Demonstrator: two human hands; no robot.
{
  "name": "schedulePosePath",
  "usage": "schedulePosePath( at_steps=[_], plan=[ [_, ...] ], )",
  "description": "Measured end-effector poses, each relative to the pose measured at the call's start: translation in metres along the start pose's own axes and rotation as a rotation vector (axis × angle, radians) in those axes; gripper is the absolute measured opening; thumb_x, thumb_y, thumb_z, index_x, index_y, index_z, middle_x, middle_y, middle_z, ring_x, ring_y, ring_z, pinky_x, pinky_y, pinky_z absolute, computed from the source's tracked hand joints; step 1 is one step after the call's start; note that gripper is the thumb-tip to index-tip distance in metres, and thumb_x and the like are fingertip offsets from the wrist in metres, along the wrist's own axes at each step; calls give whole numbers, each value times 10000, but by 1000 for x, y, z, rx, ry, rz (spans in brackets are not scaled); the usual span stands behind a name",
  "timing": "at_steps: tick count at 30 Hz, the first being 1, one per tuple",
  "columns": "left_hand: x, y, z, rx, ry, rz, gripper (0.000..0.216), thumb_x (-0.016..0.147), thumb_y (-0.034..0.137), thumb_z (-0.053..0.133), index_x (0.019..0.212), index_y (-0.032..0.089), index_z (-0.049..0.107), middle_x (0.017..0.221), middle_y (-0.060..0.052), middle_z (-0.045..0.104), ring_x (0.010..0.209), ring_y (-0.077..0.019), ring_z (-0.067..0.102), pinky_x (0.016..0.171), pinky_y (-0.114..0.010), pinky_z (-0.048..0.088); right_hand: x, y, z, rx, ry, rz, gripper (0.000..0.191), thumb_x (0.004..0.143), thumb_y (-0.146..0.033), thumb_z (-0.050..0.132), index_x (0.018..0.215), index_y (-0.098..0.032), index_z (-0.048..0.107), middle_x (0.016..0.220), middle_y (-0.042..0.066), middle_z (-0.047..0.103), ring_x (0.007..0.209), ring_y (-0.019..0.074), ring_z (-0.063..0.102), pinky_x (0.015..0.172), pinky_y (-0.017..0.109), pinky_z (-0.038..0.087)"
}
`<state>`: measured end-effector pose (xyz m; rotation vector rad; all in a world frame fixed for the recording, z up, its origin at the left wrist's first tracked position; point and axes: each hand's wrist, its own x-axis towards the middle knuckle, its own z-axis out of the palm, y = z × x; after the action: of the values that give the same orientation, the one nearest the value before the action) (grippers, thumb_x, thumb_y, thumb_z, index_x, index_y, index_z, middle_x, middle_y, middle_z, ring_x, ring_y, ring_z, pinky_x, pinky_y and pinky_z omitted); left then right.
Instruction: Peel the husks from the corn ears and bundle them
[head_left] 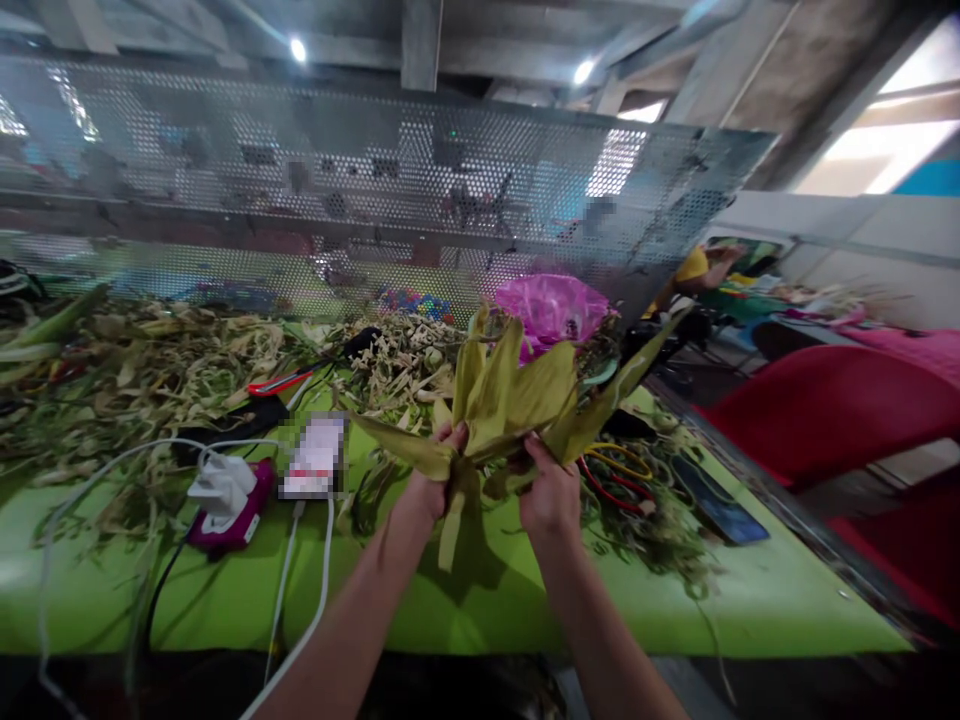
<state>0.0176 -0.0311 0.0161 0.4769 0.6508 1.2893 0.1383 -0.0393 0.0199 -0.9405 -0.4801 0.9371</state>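
Note:
Broad yellow-green dried leaves, fanned out like a large flower, are held up over the green tabletop. My left hand is closed around the gathered base of the leaves, and a narrow strip hangs down below it. On the other side, my right hand pinches the lower right part of the bunch between thumb and fingers. Both sets of fingers are partly hidden by the leaves. Behind the bunch lies a pink plastic bag.
A phone with white cables and a purple power strip lie at left. Dried leaf scraps and red-handled pliers or scissors lie farther back. A dark phone lies right. Perforated metal panel behind; red chair at right.

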Motion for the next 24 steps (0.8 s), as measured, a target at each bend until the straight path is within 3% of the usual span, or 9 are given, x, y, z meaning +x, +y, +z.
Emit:
schedulePosePath(
  at_steps=[7, 11, 14, 17, 21, 24],
  plan=[
    [5, 6, -10, -5, -35, 61, 303, 713, 362, 745, 947, 239, 597, 862, 15, 653, 630, -101, 564, 559, -219, 483, -10, -16, 1, -270, -296, -165, 226, 681, -332, 778, 817, -169, 701, 750, 16, 657, 566, 111, 503, 524, 239, 419],
    [1, 4, -7, 70, -131, 134, 302, 693, 359, 745, 900, 172, 630, 801, -42, 652, 702, -150, 580, 598, -236, 485, -27, -24, 10, -518, -642, -218, 337, 645, -257, 809, 972, -223, 733, 954, 45, 677, 866, 217, 588, 764, 336, 498],
    [1, 1, -5, 62, -117, 106, 254, 706, 359, 725, 849, 174, 629, 766, -39, 652, 720, -173, 596, 644, -269, 505, -31, -22, 16, -577, -817, -327, 268, 628, -231, 824, 886, -242, 753, 954, 44, 654, 941, 234, 567, 849, 349, 473],
    [3, -1, -7, 54, -145, 105, 232, 716, 324, 725, 864, 163, 647, 817, -48, 675, 766, -174, 624, 697, -266, 512, -27, -15, 15, -547, -795, -264, 154, 632, -243, 826, 764, -221, 749, 876, 34, 650, 866, 214, 572, 810, 332, 479],
    [5, 2, -9, 32, -97, 89, 318, 716, 342, 729, 952, 144, 654, 875, -70, 701, 828, -191, 662, 741, -281, 526, -26, -8, 7, -374, -584, 38, 314, 594, -339, 849, 865, -211, 753, 844, 26, 706, 774, 199, 617, 765, 354, 516],
    [3, 7, -5, 9, -66, 50, 392, 731, 391, 713, 1028, 145, 636, 920, -85, 709, 868, -210, 674, 752, -302, 535, -30, -10, 4, -325, -477, 145, 377, 560, -406, 860, 850, -193, 750, 831, 34, 726, 719, 192, 643, 730, 356, 535]
  ],
)
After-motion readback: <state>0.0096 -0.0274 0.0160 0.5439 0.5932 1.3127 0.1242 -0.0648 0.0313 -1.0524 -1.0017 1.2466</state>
